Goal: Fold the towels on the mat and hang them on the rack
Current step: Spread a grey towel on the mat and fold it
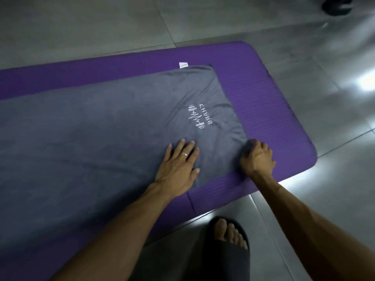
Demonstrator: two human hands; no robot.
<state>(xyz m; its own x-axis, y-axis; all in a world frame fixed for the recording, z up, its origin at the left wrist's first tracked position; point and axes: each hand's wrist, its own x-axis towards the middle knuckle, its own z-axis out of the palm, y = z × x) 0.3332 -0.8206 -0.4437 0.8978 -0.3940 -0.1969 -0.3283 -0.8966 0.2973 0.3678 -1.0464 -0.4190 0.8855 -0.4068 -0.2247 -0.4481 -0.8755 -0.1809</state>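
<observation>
Lying spread across the purple mat [263, 102], the grey towel [101, 128] is covering most of it and running out of view at the left, with its white stitched logo [197, 116] facing up near the right end and a small white tag [183, 65] sticking out at the far edge. The left hand [178, 165] is pressing flat on the towel close to its near edge, fingers straight and slightly spread, a ring showing on one of them. The right hand [257, 157] is curling around the towel's near right corner, bunching the cloth in its fingers just where the towel is meeting the bare mat. A foot in a dark sandal [229, 240] is standing on the tiled floor [304, 230] just beside the near edge of the mat.

Judging from this, the folding is only starting: whether the towel already has a fold in it is not clear, and the gripped corner looks ready to be carried over. No rack and no other towels are showing, so hanging is all still to come.
</observation>
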